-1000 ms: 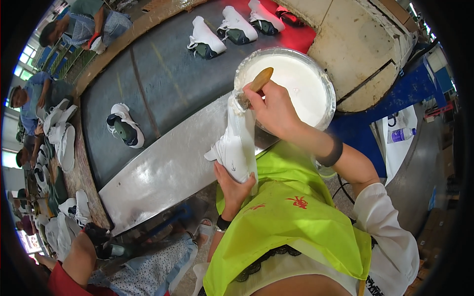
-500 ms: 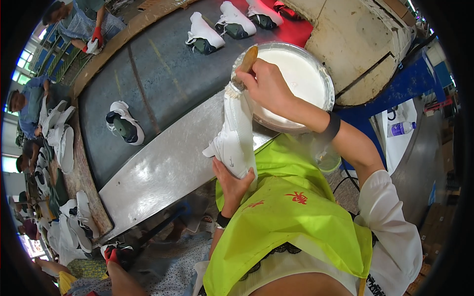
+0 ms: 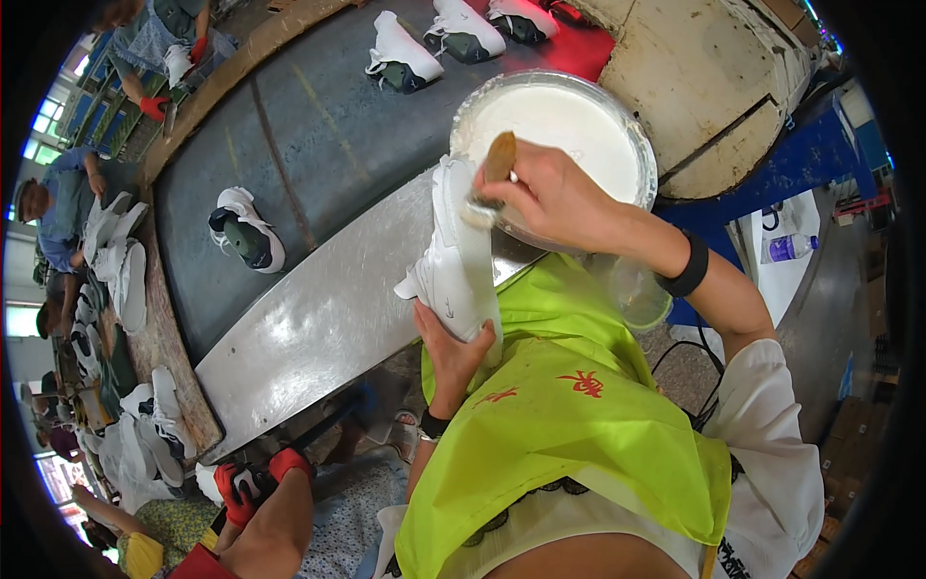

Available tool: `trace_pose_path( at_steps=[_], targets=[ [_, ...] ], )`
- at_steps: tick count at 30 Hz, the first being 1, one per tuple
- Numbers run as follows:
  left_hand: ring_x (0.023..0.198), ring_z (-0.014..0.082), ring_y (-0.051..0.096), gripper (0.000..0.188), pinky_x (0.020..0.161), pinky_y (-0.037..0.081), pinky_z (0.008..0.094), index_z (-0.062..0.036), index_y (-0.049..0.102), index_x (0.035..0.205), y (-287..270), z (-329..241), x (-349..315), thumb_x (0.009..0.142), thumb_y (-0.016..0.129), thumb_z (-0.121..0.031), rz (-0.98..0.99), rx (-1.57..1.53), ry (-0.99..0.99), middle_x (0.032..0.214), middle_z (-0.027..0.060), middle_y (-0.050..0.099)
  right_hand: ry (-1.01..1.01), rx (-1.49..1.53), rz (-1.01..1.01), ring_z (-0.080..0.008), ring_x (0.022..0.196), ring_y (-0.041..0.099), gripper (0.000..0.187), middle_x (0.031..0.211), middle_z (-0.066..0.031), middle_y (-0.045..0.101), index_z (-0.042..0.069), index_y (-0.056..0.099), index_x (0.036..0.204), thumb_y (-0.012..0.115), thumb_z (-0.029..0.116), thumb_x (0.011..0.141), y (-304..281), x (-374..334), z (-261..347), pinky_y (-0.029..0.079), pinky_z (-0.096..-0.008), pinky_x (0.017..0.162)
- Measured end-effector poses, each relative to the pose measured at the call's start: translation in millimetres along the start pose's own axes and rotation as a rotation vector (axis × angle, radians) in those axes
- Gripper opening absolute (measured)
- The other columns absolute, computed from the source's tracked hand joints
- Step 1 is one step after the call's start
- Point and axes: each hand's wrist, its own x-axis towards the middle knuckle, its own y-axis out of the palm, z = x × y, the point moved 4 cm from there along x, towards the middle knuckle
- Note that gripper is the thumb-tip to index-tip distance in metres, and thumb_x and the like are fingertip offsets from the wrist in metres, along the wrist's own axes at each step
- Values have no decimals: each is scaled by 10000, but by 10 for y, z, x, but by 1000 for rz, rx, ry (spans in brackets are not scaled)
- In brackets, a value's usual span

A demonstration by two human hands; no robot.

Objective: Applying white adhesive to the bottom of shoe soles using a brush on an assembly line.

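My left hand (image 3: 451,355) is closed around the near end of a white shoe (image 3: 453,275), which is held up over the metal edge of the work table. In my right hand (image 3: 564,198) is a brush (image 3: 500,157) with a short wooden handle. Its pale bristles point down at the right side of the shoe's far half and seem to touch it. Just beyond my right hand stands a round basin (image 3: 639,145) of white liquid, its rim smeared white. My right hand and forearm hide part of the basin's near side.
A dark belt (image 3: 338,183) carries a single white shoe (image 3: 246,230) at left and several more at the far end, near a red glow. A beige machine cover (image 3: 690,92) stands at far right. Co-workers with red gloves (image 3: 231,492) handle shoes at left.
My right hand has brought the brush from the shoe's far tip toward me, down its right side. My left hand keeps its hold. At lower left, a co-worker's red-gloved hands have come further into view.
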Motion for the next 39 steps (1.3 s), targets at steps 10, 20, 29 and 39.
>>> trace_pose_path(
  at_steps=[10,20,29,39],
  targets=[
    [1269,441,339,1086,1087,279,482,140,198,1405,-4,-28,24,598,808,-255,18,-19,-38,1355,324,323,-230,4,186,-339,911,574,205,963,-149,551,-2,559,970,604,187,903,257,-103,81,474,-404,773],
    [1093,227,544,835,945,440,357,-6,325,1419,-287,-225,-4,713,744,-156,212,-349,-135,1233,153,539,-330,-242,-258,-318,919,588,119,952,-92,575,56,580,910,616,42,798,233,56,-209,501,-362,785],
    [1055,204,566,810,926,452,332,-9,350,1414,-444,-325,-57,721,739,-169,214,-408,-206,1200,139,581,102,365,-36,-325,797,621,170,823,-154,614,-5,606,920,582,163,914,299,-60,145,494,-371,725],
    [1029,191,574,752,903,460,315,9,382,1401,-607,-486,-213,744,705,-160,194,-432,-244,1166,138,594,371,192,-406,-430,792,627,273,800,-269,630,-67,619,897,575,202,920,433,-181,-239,484,-446,699]
  ],
)
